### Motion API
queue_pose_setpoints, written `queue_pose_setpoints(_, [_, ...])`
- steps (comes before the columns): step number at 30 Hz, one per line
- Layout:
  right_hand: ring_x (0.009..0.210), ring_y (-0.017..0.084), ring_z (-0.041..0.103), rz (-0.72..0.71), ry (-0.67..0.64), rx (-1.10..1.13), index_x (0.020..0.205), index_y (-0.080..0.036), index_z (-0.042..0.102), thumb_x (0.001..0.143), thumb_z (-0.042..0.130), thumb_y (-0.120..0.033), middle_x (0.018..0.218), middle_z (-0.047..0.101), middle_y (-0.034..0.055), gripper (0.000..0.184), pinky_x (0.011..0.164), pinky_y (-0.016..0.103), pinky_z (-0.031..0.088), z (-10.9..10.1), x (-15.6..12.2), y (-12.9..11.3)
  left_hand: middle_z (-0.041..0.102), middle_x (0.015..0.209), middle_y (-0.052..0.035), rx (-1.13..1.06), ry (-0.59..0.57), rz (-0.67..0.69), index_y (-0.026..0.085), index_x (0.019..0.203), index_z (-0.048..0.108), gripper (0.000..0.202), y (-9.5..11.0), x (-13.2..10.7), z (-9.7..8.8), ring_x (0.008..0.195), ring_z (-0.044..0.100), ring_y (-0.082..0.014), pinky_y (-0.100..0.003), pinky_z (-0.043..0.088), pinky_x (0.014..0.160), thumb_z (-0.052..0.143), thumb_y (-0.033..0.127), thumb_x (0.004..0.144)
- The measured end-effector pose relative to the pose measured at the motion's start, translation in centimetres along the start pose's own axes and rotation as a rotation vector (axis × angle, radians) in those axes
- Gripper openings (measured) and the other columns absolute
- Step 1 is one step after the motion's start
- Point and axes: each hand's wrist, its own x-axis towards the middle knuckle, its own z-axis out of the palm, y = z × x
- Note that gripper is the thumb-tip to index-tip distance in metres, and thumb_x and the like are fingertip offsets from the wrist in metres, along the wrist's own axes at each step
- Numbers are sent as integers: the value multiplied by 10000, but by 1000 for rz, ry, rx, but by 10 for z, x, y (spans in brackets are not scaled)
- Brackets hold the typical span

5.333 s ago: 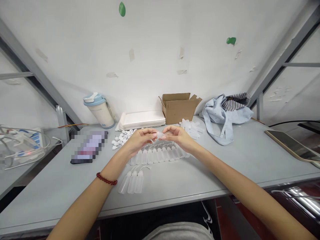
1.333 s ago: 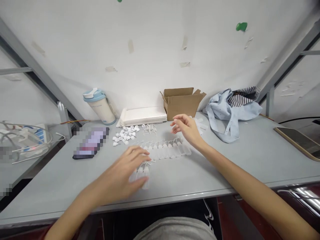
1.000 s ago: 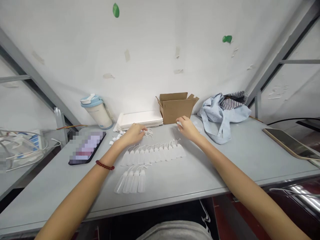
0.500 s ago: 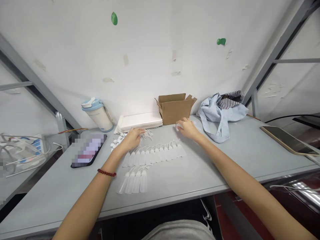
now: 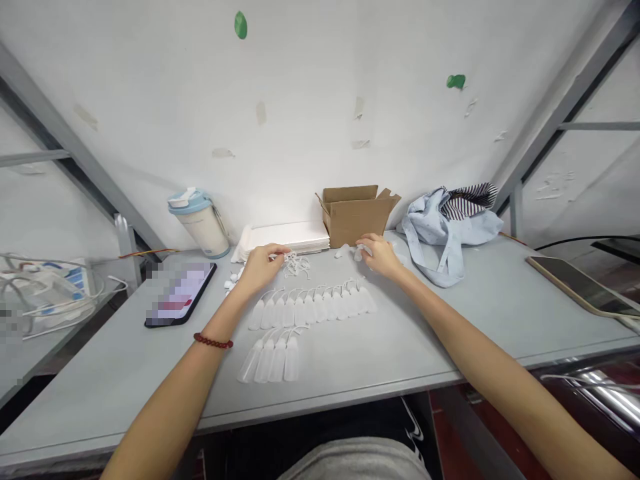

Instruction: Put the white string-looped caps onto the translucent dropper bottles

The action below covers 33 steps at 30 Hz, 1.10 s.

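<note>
My left hand (image 5: 263,268) is at the left of a small heap of thin white strips (image 5: 298,265), its thumb and forefinger pinched on a strip at the heap's edge. Small white pieces (image 5: 233,277) lie partly hidden behind its wrist. In front of the cardboard box, my right hand (image 5: 379,256) has its fingers closed on a translucent white plastic piece (image 5: 359,252); another such piece (image 5: 342,251) lies beside it. Between my arms, a long row of flat translucent pieces with white strips (image 5: 310,311) lies on the table, with a shorter row (image 5: 270,360) nearer me.
An open cardboard box (image 5: 357,223) and a stack of white flat packs (image 5: 287,238) stand against the wall. To the left are a tumbler (image 5: 203,227) and a phone (image 5: 183,293). A light blue cloth bag (image 5: 443,233) and another phone (image 5: 575,283) lie to the right.
My left hand has drawn back slightly from over the strips, uncovering more of the heap. The right hand has shifted a little, and a loose translucent piece now shows left of it.
</note>
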Motion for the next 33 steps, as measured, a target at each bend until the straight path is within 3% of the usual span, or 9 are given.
queue_pose_setpoints(4, [1167,291,487,-65,-66,-39,1149,-181,631,832,465,-104,1253,583,105,366,870,413,369,-2,-2,-8,734,868,-67,-265,-11,-130,154,842,728,256,4,-1,-2,723,628,-185,-277,473,656,623,328,686])
queue_pose_setpoints(8, [1157,289,499,-77,-94,-45,1142,-181,627,838,471,-105,1239,601,98,351,862,414,357,-5,-1,-10,732,849,-64,-438,-17,-154,165,794,718,230,3,0,-2,761,624,-175,-257,459,654,695,336,643])
queue_pose_setpoints(12, [1147,288,510,-72,-117,-51,1138,-179,623,850,472,-106,1231,610,98,333,866,417,346,-4,-1,-10,727,814,-58,-424,0,-139,165,784,707,253,2,0,-1,742,622,-173,-268,462,659,741,344,609])
queue_pose_setpoints(17, [1131,282,523,-107,-153,-86,1148,-182,614,859,468,-89,1230,611,102,336,882,417,338,-3,-3,-14,727,822,-63,-437,41,-106,156,916,695,371,2,0,2,780,646,-193,-289,477,689,761,341,601])
queue_pose_setpoints(24, [1093,263,537,-126,-180,-150,1220,-129,580,860,505,-111,1200,601,138,369,881,333,373,-5,-2,-15,737,870,-73,-388,120,-59,159,832,729,279,6,0,-5,791,648,-202,-301,492,716,740,361,639])
queue_pose_setpoints(28, [1096,295,524,-65,-168,-242,1221,-127,581,878,522,-203,1183,592,162,356,902,367,360,-5,-4,-18,727,839,-55,-307,138,-19,161,802,723,223,8,-2,-7,753,638,-187,-283,492,679,716,341,671])
queue_pose_setpoints(33, [1093,344,523,0,-151,-244,1134,-103,625,872,527,-253,1130,602,201,318,877,419,363,-4,-6,-20,695,914,-52,-234,238,177,169,794,709,193,11,-5,-7,809,621,-178,-263,482,659,665,347,733])
